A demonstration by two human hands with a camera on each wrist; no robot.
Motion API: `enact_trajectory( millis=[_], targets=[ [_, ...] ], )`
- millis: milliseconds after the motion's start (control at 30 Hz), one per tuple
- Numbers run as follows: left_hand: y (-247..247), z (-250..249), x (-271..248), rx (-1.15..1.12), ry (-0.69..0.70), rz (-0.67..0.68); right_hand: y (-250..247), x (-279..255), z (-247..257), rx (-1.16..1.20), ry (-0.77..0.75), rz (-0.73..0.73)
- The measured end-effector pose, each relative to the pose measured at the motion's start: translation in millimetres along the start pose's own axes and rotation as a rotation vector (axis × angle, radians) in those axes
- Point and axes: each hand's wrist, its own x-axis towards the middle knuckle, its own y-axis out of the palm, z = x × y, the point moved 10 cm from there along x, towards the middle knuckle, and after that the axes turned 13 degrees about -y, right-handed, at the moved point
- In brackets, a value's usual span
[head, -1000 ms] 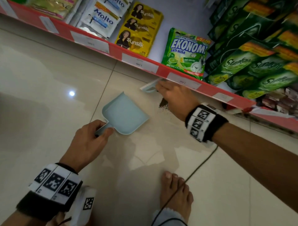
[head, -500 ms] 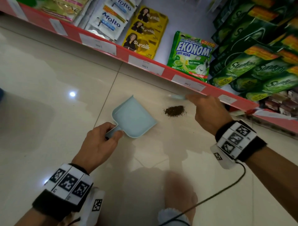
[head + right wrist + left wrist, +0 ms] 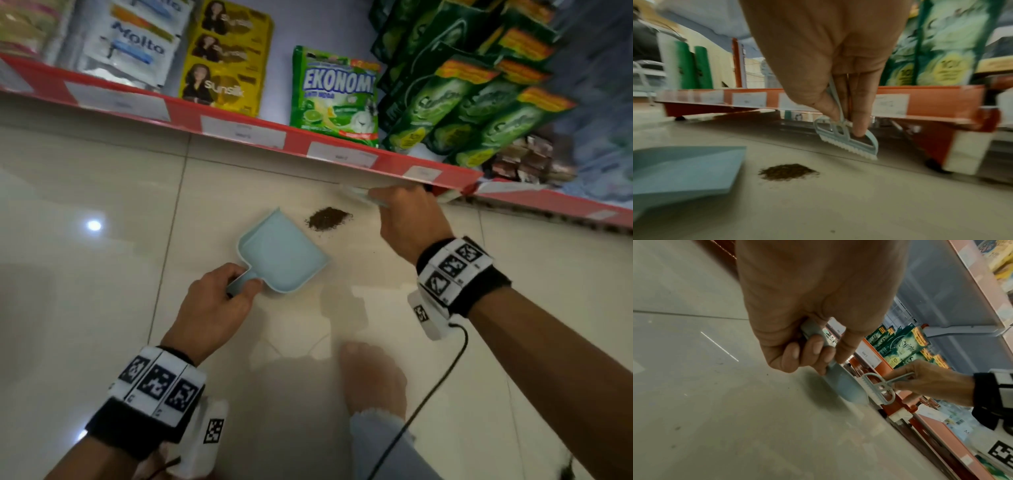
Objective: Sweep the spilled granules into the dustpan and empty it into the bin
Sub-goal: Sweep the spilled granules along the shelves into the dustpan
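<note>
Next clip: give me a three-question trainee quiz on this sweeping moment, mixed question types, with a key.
1. True or false: the pile of dark brown granules already lies inside the light blue plastic dustpan.
2. Which hand holds the small light blue hand brush?
A. left hand
B. right hand
C. neither
3. Fill in: the brush's bristles are ____ the cream tiled floor, not resting on it.

Key
1. False; the pile sits on the floor just off the dustpan's open edge.
2. B; the left hand grips the dustpan's handle.
3. above
</note>
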Motion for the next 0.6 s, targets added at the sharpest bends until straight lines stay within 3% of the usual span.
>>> enact_trajectory(
  millis=[100, 233, 433, 600],
  targets=[
    [2, -8, 3, -0.028, 0.011, 0.027, -2, -6, -36, -0.061, 0.161, 0.003],
    [8, -14, 5, -0.001, 0.006, 0.054, 27, -14, -26, 0.102, 0.181, 0.117],
    [15, -20, 8, 0.001, 0.007, 0.069, 16, -28, 13, 0.383, 0.062, -0.149],
    [13, -19, 10, 0.0, -0.01, 0.021, -6, -37, -44, 0.125, 0.173, -0.334]
  ],
)
